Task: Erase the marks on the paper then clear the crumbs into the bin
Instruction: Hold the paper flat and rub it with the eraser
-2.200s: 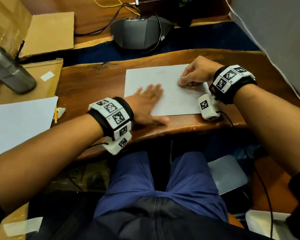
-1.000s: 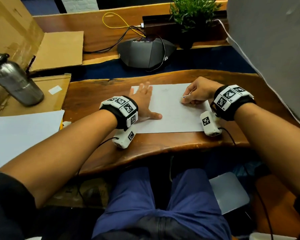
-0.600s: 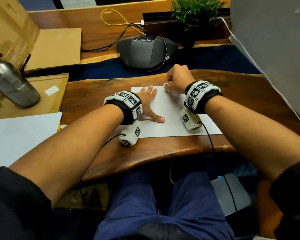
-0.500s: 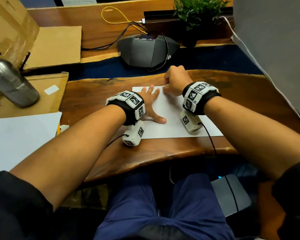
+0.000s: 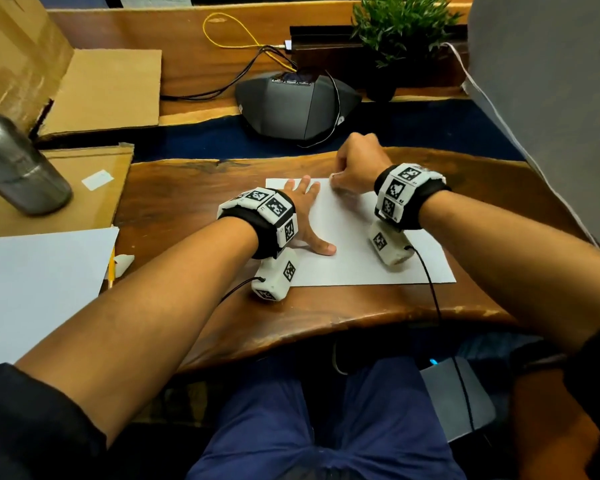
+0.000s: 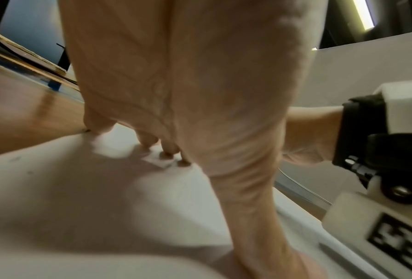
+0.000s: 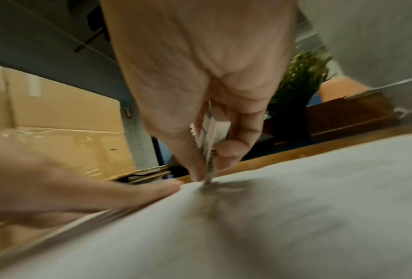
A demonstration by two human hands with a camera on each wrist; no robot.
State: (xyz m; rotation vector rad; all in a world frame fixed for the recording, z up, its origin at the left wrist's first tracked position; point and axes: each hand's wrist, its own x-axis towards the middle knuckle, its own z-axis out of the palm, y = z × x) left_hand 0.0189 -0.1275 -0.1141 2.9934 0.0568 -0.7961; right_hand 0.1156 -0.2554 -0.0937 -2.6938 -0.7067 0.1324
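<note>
A white sheet of paper [image 5: 354, 258] lies on the wooden desk [image 5: 174, 202]. My left hand [image 5: 307, 216] lies flat on the sheet's left part, fingers spread, pressing it down. My right hand [image 5: 355, 164] is at the sheet's far edge and pinches a small white eraser [image 7: 212, 132] between thumb and fingers. In the right wrist view the eraser's tip touches the paper [image 7: 295, 217] near its far edge, close to the left hand's fingertips [image 7: 167, 186]. No bin is in view. Crumbs are too small to tell.
A grey conference phone [image 5: 295, 105] with cables and a potted plant [image 5: 399, 29] stand behind the desk. A steel bottle [image 5: 18, 168] and cardboard [image 5: 108, 88] are at the left, with a second white sheet [image 5: 39, 282] and a yellow pencil [image 5: 111, 268]. A grey panel [image 5: 548, 98] rises at right.
My right hand has moved with the eraser from the sheet's right side to its far edge, near the left hand's fingers. The left hand shifted up the sheet and stays flat.
</note>
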